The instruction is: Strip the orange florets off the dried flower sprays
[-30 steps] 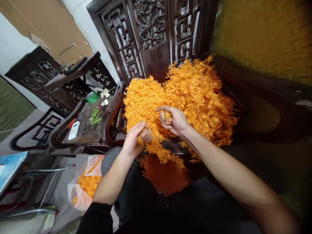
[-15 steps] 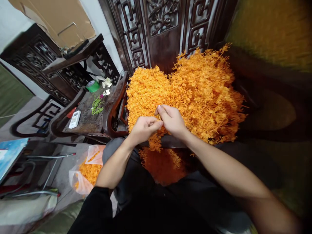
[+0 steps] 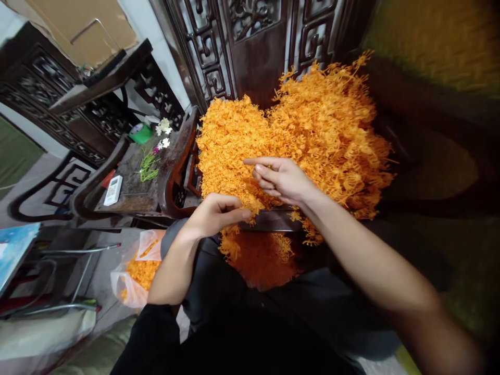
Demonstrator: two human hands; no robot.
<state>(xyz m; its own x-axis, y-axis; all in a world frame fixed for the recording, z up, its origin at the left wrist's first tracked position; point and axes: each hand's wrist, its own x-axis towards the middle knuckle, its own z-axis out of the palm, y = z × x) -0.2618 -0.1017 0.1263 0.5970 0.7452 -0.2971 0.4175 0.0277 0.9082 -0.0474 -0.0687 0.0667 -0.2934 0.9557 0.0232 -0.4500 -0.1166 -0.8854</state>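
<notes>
Orange stringy pile (image 3: 328, 135), two mounds side by side, on dark wooden seat (image 3: 269, 221) against carved backrest (image 3: 260, 62); some strands hang over the seat's front edge. Left hand (image 3: 216, 214) at the pile's near-left edge, fingers curled, thumb stretched alongside; grip on any strand cannot be told. Right hand (image 3: 282, 179) over the pile's near middle, index finger extended, others curled in near thumb; whether they pinch a strand, unclear. Left, on side tabletop (image 3: 135, 194): white remote (image 3: 113, 190) by near-left corner, green stems (image 3: 149, 165) mid-top, green tape roll (image 3: 140, 133) and white flowers (image 3: 163, 126) toward far edge.
</notes>
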